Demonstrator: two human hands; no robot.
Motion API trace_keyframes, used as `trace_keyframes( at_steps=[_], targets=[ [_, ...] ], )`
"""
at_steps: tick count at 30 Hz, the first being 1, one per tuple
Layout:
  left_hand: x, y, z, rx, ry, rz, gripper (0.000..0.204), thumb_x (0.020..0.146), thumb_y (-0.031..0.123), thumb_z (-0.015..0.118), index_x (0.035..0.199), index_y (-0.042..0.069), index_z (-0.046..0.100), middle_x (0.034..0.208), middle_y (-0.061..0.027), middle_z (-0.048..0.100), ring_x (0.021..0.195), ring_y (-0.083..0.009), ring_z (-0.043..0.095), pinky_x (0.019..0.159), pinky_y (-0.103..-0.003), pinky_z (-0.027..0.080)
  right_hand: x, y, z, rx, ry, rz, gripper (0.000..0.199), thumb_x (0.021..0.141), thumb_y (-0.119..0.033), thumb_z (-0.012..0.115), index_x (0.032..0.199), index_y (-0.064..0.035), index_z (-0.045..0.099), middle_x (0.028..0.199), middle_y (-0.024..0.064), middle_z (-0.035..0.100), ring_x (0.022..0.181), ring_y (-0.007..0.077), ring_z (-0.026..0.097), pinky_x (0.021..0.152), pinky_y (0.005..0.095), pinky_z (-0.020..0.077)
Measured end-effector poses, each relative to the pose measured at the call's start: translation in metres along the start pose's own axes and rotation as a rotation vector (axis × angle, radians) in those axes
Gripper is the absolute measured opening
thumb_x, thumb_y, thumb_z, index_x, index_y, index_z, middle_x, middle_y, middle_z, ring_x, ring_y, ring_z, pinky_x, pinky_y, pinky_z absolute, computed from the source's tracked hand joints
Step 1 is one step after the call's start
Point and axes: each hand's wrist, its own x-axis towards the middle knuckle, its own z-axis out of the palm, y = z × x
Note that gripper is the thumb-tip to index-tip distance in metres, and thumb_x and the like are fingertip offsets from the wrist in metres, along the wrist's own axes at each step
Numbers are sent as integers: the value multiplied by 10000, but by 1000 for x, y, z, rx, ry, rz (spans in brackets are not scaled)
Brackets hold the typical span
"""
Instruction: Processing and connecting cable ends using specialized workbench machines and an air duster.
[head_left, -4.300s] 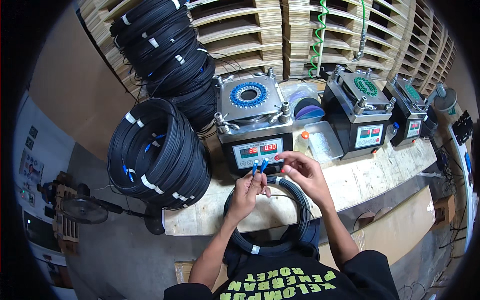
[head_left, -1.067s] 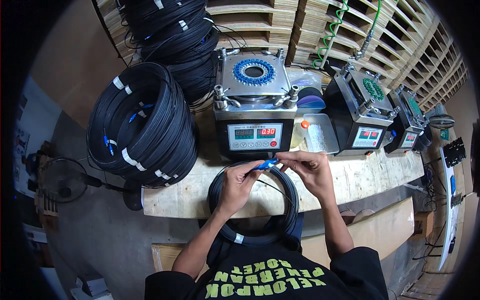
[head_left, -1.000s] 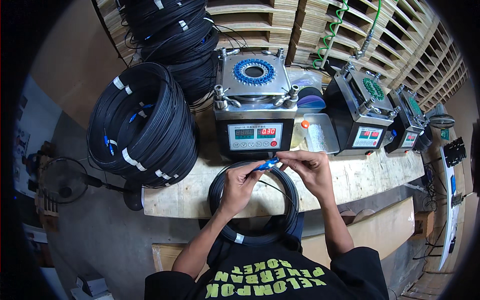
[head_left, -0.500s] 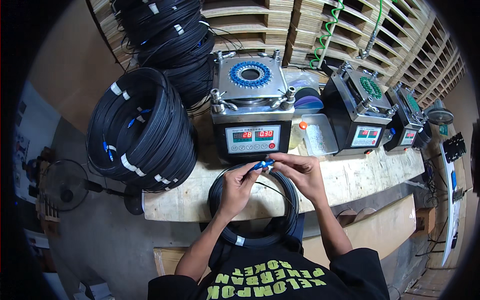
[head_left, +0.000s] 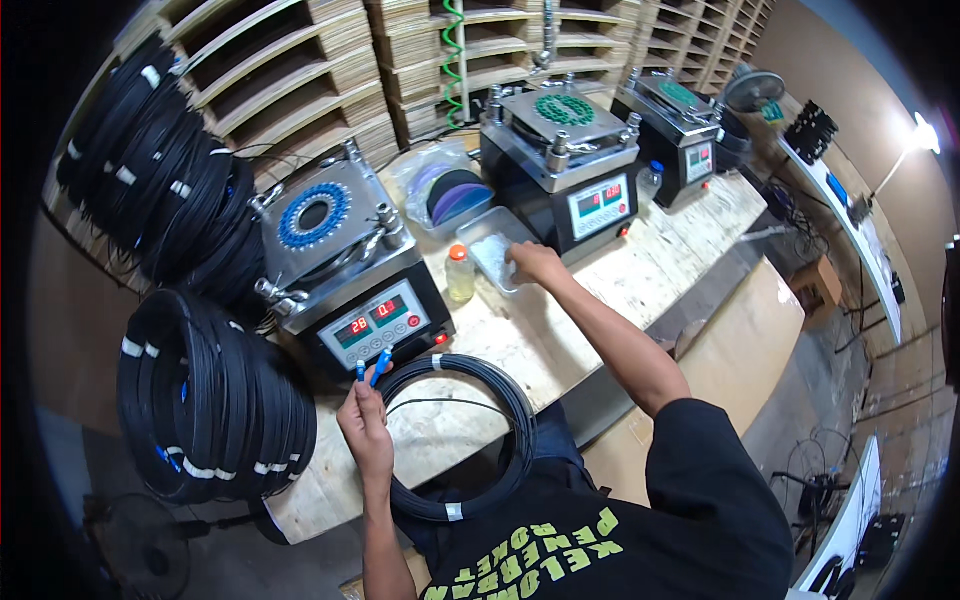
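**Left hand [head_left: 366, 428] on two blue connectors [head_left: 381, 367]; right hand [head_left: 537, 265] at clear tray [head_left: 508, 222]**

Left hand: nearly closed, thumb and fingers pinching the connectors, which point toward the far side, just in front of the left machine [head_left: 372, 325]. Right hand: fingers bent inward over the tray's right side, fingertips near small white pieces [head_left: 490, 252]; cannot tell whether anything is held. Bottle [head_left: 460, 278], orange-capped, stands upright just left of the tray. Black cable coil [head_left: 522, 430] sits at the near edge of the bench [head_left: 655, 260], right of the left hand.
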Motion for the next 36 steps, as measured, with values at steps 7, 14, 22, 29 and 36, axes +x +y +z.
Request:
trace_keyframes(
  at_steps=[7, 14, 22, 29, 36],
  targets=[
    [-3, 2, 9, -44, -9, -20, 350, 1092, 289, 445, 1108, -12, 622, 700, 77, 389, 552, -7, 281, 490, -213, 200, 15, -8, 11, 65, 141, -68, 230, 698, -123, 754, 915, -68, 701, 1080, 211, 678, 1017, 382, 677, 812, 459, 549],
    [-4, -13, -3, -85, -25, 5, 271, 1084, 266, 473, 989, 27, 559, 772, 26, 492, 576, -15, 330, 510, -206, 253, 21, 13, 23, 350, 273, -264, 303, 716, 34, 707, 1013, -21, 729, 798, 162, 699, 783, 311, 694, 696, 363, 552],
    [-7, -13, -6, -37, -58, -43, 279, 1083, 264, 474, 1031, 14, 588, 743, 29, 509, 590, -15, 342, 537, -207, 264, 0, 0, -6, 568, 86, -247, 117, 851, 53, 645, 960, 77, 680, 699, 162, 671, 603, 213, 695, 547, 339, 541],
    [-7, -11, -3, -7, -64, -39, 298, 1077, 294, 490, 1034, 20, 599, 681, 64, 415, 595, -13, 318, 540, -206, 232, -20, -11, -30, 704, 151, -154, 137, 882, 20, 691, 1002, 73, 653, 698, 143, 655, 623, 153, 647, 576, 315, 513],
    [-9, -13, -2, -21, -48, -60, 309, 1065, 323, 517, 1035, 27, 602, 678, 85, 378, 606, -9, 304, 542, -206, 216, -21, -2, -27, 795, 115, -218, 106, 876, 9, 704, 963, 68, 698, 761, 98, 704, 664, 116, 638, 635, 286, 515]
  ],
)
